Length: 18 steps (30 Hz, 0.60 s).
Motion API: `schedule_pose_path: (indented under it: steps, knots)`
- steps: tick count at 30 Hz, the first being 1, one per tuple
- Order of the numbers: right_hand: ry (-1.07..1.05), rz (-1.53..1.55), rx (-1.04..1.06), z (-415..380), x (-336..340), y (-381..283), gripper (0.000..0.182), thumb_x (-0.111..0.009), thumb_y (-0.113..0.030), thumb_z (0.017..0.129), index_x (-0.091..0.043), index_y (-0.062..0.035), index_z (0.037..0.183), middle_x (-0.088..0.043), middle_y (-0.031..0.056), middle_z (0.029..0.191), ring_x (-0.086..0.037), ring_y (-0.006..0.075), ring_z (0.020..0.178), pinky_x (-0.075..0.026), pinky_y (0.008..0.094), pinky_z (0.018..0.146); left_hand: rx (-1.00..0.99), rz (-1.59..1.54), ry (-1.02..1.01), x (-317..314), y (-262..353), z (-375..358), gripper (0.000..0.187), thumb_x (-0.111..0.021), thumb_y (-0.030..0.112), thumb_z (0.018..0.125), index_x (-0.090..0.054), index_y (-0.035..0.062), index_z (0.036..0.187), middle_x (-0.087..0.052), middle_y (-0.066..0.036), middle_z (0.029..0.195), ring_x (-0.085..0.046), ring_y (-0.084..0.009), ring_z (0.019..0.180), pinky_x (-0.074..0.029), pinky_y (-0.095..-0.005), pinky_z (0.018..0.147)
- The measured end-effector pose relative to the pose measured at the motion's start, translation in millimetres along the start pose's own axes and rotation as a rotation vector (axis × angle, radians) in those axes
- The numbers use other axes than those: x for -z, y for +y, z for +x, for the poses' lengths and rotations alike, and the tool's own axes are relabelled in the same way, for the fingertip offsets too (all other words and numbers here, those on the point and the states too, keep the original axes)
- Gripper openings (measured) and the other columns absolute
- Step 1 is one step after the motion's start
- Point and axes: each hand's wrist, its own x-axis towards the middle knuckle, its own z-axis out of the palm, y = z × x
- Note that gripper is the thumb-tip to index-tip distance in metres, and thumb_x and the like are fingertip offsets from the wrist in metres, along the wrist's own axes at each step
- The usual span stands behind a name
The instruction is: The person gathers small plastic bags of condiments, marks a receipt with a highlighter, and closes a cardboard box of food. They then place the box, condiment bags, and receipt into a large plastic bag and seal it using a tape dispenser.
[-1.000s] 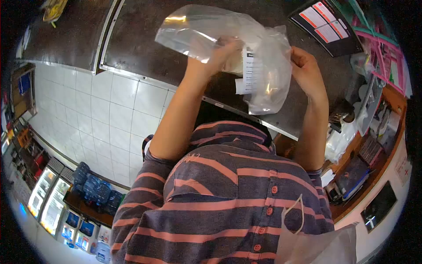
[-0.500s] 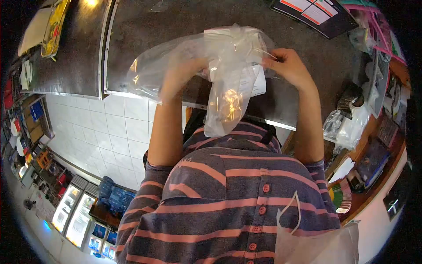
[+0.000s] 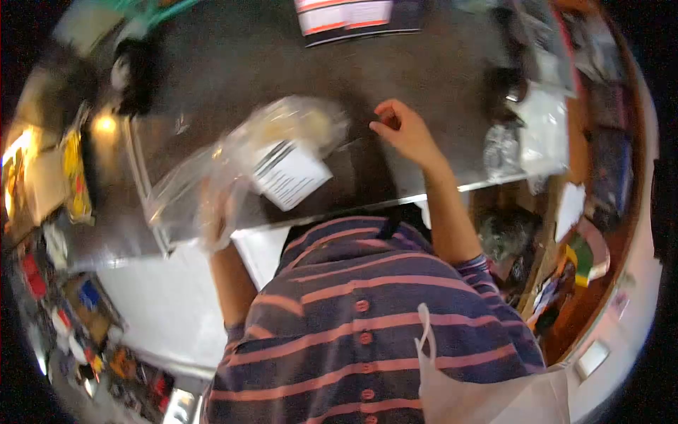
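A clear plastic bag (image 3: 311,116) lies over the dark tabletop, with something pale and yellowish inside it that is blurred. Against its near side sits a white printed paper slip (image 3: 292,175) with dark lines of text. The bag's loose end trails to the left, where my left hand (image 3: 217,212) grips it; the thin plastic partly veils the blurred fingers. My right hand (image 3: 404,131) hovers over the table to the right of the bag, apart from it. Its fingers are curved, with a gap between thumb and fingertips, and hold nothing.
A dark board with white and orange printed panels (image 3: 346,15) is at the table's far edge. White plastic packs (image 3: 544,131) stand along the right side. A yellow patterned tray (image 3: 75,173) is at the far left. A pale bag with a handle (image 3: 494,392) is in front, low right.
My right hand has let go of the bag and moved away from it. The bag has come down toward the table in my left hand. The head view has turned.
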Motion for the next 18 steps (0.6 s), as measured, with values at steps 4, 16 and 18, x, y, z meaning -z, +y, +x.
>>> schedule_pose_path:
  steps: [4,16,18]
  knots:
    - [0.875,-0.273,-0.024,-54.1,96.6,67.4,0.050,-0.073,-0.023,0.065,-0.048,-0.0034,0.105,-0.054,0.0114,0.095,-0.052,0.0212,0.087,-0.042,0.0308,0.073,-0.091,0.002,0.012,27.7,-19.6,-14.8,0.024,-0.053,0.023,0.085,-0.053,0.0073,0.102,-0.050,-0.006,0.086,-0.044,-0.0153,0.077,-0.036,-0.0262,0.066]
    - [0.846,-0.004,-0.017,28.8,256.1,184.9,0.082,-0.079,-0.031,0.056,-0.040,0.0058,0.118,-0.061,0.0141,0.085,-0.058,0.0233,0.072,-0.047,0.0325,0.068,0.144,-0.252,0.079,-61.2,-4.9,-92.9,0.013,-0.048,0.022,0.086,-0.051,0.0098,0.087,-0.046,0.002,0.070,-0.041,-0.0069,0.057,-0.032,-0.0194,0.049]
    - [0.651,0.054,-0.010,24.3,267.8,175.3,0.083,-0.077,-0.032,0.059,-0.035,0.0040,0.122,-0.054,0.0189,0.103,-0.055,0.0262,0.091,-0.044,0.0352,0.078,0.252,-0.317,0.204,-86.9,8.7,-110.3,0.017,-0.049,0.026,0.085,-0.050,0.0108,0.094,-0.048,0.001,0.078,-0.045,-0.0091,0.063,-0.034,-0.0228,0.053]
